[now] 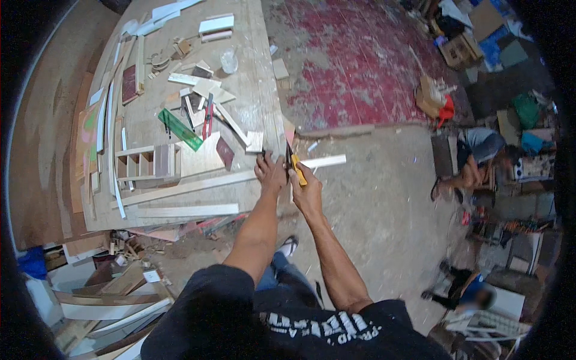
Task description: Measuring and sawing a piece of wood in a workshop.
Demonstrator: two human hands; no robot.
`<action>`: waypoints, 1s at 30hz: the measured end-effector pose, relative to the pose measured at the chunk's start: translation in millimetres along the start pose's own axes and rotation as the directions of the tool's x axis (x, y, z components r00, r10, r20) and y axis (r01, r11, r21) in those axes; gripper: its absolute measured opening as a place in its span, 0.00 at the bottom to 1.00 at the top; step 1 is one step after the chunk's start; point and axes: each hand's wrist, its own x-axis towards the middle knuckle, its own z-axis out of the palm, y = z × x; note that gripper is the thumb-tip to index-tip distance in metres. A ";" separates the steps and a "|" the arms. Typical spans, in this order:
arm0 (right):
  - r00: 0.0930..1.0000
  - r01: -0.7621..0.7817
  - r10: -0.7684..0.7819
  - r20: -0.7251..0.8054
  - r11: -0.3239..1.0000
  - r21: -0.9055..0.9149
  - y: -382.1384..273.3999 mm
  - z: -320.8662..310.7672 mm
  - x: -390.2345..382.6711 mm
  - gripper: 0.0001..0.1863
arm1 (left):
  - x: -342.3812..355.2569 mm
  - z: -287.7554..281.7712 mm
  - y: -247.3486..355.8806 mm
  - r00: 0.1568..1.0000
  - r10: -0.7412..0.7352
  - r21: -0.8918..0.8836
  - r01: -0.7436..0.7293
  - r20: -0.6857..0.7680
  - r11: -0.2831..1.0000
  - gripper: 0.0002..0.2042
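Observation:
A long pale wooden strip (198, 186) lies across the near part of the worktable and juts past its right edge. My left hand (272, 173) grips the strip close to that edge, its fingers bent over the wood. Just to the right, my right hand (308, 193) is closed round the yellow handle of a hand saw (299, 170). The saw's narrow blade points away from me, beside the table edge and next to the strip. Where blade and wood meet is hard to make out. A small pale wood block (254, 141) sits just beyond my left hand.
On the worktable (246, 72) are a green ruler (180, 129), a red cutter (208, 117), a clear cup (228, 61), a small compartmented wooden frame (147, 163) and several offcuts. Scrap boards (114, 300) pile up at lower left. Two people sit at the right.

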 end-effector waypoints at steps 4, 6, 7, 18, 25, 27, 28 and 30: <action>0.981 -0.172 0.164 0.102 0.982 0.082 -46.5 -38.8 -86.7 0.19 | -11.5 -21.0 -11.5 0.995 -0.095 -0.004 0.095 0.028 0.995 0.19; 0.993 -0.098 0.093 0.076 0.993 0.067 -58.8 -49.7 -102.6 0.19 | -13.0 -26.5 -9.7 0.995 -0.093 0.004 0.093 0.028 0.996 0.19; 0.998 -0.018 0.015 0.054 0.999 0.050 -60.0 -50.4 -102.6 0.19 | -11.2 -29.1 -9.0 0.995 -0.093 0.010 0.093 0.023 0.996 0.19; 0.999 0.032 -0.033 0.035 0.999 0.017 -30.6 -36.7 -86.3 0.20 | -3.4 -26.7 -4.4 0.991 -0.110 -0.006 0.110 0.074 0.994 0.18; 0.995 -0.047 0.046 0.091 0.999 0.006 -56.4 -37.1 -77.9 0.19 | -13.1 -43.3 -5.2 0.991 -0.111 -0.002 0.112 0.069 0.994 0.19; 0.999 0.032 -0.031 0.040 0.999 -0.008 -10.5 -8.3 -20.4 0.18 | -4.6 -27.9 13.3 0.999 -0.049 -0.024 0.049 0.025 0.999 0.19; 1.000 -0.012 0.012 0.026 1.000 -0.006 -7.6 -5.6 1.9 0.18 | 0.0 -18.7 14.9 0.999 -0.038 -0.024 0.038 0.019 0.999 0.19; 0.996 -0.092 0.092 0.009 0.996 -0.007 1.3 -6.2 -9.2 0.19 | -5.7 -11.2 12.7 0.999 0.006 0.038 -0.007 0.040 0.999 0.19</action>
